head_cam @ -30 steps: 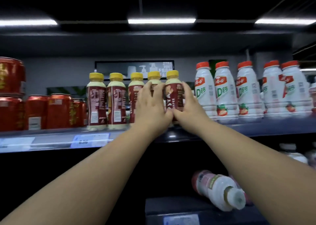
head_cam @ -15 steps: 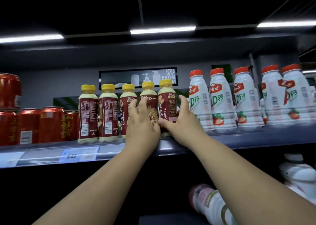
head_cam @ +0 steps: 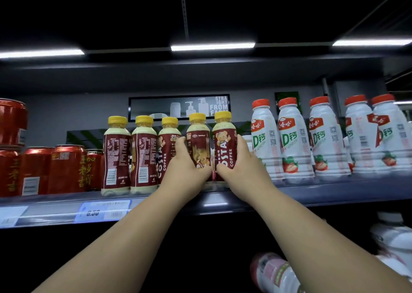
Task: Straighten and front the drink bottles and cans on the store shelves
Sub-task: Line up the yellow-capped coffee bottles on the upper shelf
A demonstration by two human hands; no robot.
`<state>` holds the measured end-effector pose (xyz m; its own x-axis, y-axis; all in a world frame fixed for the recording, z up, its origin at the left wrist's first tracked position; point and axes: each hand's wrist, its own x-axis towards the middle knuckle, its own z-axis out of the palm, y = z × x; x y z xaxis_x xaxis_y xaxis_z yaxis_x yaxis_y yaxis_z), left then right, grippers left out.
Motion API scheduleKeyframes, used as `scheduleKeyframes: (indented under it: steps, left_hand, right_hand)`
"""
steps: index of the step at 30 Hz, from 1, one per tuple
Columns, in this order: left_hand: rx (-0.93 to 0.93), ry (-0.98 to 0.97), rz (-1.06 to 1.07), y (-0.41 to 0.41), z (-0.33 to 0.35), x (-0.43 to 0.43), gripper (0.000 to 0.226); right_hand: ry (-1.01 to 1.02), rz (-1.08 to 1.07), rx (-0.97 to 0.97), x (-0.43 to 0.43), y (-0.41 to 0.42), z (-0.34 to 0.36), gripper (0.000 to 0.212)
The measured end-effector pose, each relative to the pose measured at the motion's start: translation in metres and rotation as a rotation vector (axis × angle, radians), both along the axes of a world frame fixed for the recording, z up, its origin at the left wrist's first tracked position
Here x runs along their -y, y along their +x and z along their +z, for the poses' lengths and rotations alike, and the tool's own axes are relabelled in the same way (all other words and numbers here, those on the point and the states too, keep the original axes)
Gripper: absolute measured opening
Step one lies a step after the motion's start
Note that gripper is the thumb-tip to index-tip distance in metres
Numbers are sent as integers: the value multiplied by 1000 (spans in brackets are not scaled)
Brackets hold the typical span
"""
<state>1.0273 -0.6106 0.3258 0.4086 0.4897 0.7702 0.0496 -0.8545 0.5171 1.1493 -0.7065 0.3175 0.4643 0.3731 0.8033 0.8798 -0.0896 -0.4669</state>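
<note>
Both arms up: left hand [head_cam: 186, 170] curls its fingers round the fourth Costa bottle [head_cam: 198, 145], right hand [head_cam: 242, 165] wraps the fifth Costa bottle [head_cam: 224, 146], both upright at the shelf [head_cam: 323, 192] front; white red-capped bottles [head_cam: 292, 143] just right, red cans [head_cam: 64, 170] further left

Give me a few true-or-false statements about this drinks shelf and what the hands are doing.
1. The left hand grips the fourth coffee bottle from the left, and the right hand grips the fifth coffee bottle. True.
2. Every yellow-capped bottle shows its front label. False: the two leftmost bottles show back labels with barcodes.
3. The white bottles have red caps. True.
4. Cans stand to the right of the white drinks. False: the red cans stand at the far left.
</note>
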Motion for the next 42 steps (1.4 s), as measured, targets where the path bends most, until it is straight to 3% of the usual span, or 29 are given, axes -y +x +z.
scheduleKeyframes:
  steps: [4,10,20,27,29,33,42]
  left_hand:
    - [-61,5,25,4,-4,-1,94]
    - [-8,-30,-38,2,-5,0,83]
    - [47,-68,-68,4,-7,-5,101]
    - [24,-123,-80,4,-6,-2,70]
    - [19,-83,-44,4,-7,1,82]
    - [33,-71,-58,3,-7,-1,76]
    - [5,-33,10,4,-10,3,96]
  right_hand:
    - [-24,-36,5,1,-2,-1,83]
    - [-10,-23,31,3,-2,-2,80]
    - [21,-17,44,2,1,-4,81]
    - [22,25,70,8,0,-5,84]
    - [14,38,79,9,-2,-4,88]
    - [1,31,115,11,-3,-6,93]
    - [0,14,143,9,-5,-7,97]
